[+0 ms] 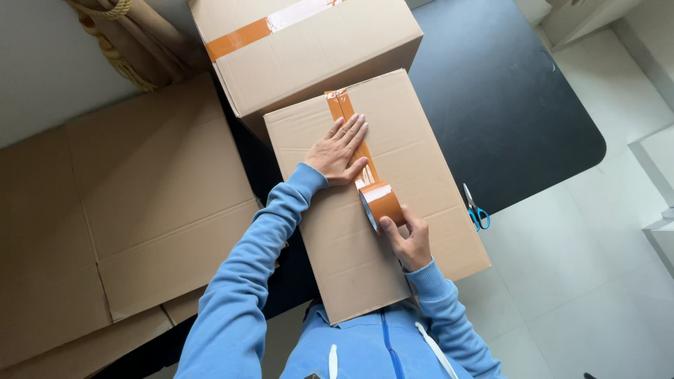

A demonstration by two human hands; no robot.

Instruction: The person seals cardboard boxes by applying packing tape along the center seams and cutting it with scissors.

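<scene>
A closed cardboard box (421, 161) lies on a black table in front of me. An orange strip of tape (342, 107) runs down its middle seam from the far edge. My left hand (339, 151) lies flat on the box top with fingers spread, pressing on the strip. My right hand (409, 238) grips the orange tape roll (382, 205), which stands on edge on the box at the near end of the strip. Both arms wear blue sleeves.
A second, bigger taped box (309, 49) stands behind the first. Flattened cardboard sheets (133, 203) cover the left. Blue-handled scissors (475, 209) lie at the black table's (505, 105) near edge on the right. Pale floor lies beyond.
</scene>
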